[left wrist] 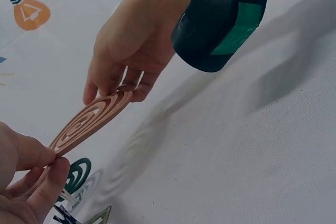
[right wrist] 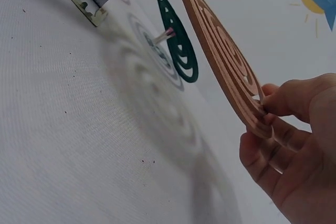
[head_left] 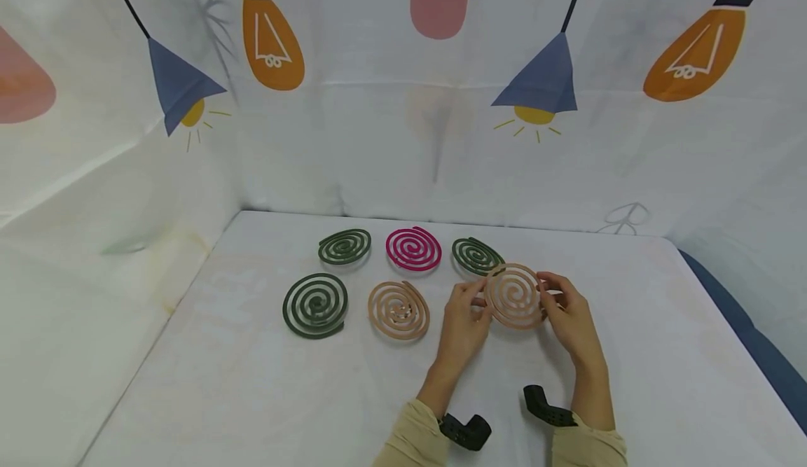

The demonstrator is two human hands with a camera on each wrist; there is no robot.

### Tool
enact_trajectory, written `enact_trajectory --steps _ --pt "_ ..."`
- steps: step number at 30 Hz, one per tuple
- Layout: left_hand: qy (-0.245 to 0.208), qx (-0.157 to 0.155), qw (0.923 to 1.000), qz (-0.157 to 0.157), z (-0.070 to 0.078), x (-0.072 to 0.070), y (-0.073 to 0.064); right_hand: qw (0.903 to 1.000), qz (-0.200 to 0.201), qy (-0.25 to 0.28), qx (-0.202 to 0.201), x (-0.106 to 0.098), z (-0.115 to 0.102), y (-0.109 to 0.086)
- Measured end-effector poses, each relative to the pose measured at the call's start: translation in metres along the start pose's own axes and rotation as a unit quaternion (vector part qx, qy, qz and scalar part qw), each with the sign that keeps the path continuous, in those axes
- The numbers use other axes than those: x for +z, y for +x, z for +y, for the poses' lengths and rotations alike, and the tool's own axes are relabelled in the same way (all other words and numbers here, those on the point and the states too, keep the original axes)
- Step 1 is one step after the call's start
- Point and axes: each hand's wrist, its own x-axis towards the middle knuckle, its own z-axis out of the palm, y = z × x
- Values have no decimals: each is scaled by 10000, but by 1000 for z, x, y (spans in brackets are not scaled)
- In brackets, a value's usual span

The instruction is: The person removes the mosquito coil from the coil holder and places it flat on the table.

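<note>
A tan mosquito coil (right wrist: 226, 56) is held up over the white table, between both hands. My left hand (head_left: 463, 327) pinches its left edge with thumb and fingers. The opposite edge is pinched by my right hand (head_left: 570, 316). In the left wrist view the tan coil (left wrist: 86, 121) appears nearly edge-on, its shadow on the tabletop. Just behind it sits a dark green coil (head_left: 477, 255), partly overlapped in the head view. To the left of my left hand lies another tan coil (head_left: 399, 311), with small shiny bits showing at its centre.
Farther left are a pink coil (head_left: 413, 248), a green coil (head_left: 344, 246) at the back and a green coil (head_left: 315, 306) nearer the front. In the right wrist view a small stand (right wrist: 94, 3) has a dark patterned upright. A printed white cloth (head_left: 378, 152) hangs behind the table (head_left: 252, 397).
</note>
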Motion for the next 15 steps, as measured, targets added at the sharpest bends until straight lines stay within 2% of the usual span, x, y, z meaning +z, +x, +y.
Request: enact_trajectory --steps 5,10,15 --pt "-97 75 9999 -56 3 1 -1 10000 35 -82 -34 -1 1 0" --pt "11 145 9999 -60 5 2 -2 9999 80 -15 -68 -2 3 -1" --pt "-122 -75 9998 -168 6 4 -3 9999 104 9 -36 -3 4 -1"
